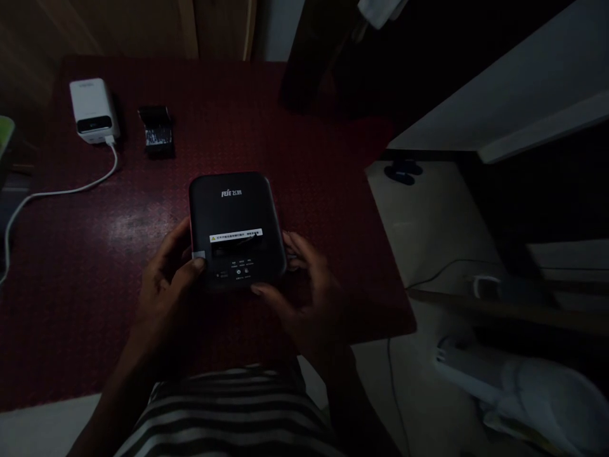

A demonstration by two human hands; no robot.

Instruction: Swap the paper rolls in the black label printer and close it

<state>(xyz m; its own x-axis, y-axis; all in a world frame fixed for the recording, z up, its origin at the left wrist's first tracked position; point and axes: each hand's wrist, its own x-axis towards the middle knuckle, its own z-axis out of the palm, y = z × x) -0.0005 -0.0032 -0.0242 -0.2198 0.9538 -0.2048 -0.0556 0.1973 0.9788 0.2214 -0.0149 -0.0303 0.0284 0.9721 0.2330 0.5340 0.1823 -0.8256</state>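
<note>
A black box-shaped device (235,219) with a white logo, a yellow-and-white label and small buttons on top sits on the dark red table (309,165). My left hand (166,279) grips its left side, thumb resting on the near left corner. My right hand (297,289) holds the right side, fingers curled round the edge and thumb at the front lip. The room is dim.
A white power bank (92,111) with a white cable (61,190) lies at the far left. A small black object (157,130) rests beside it. Right of the table are pale floor, cables, a white bag (523,387) and dark furniture.
</note>
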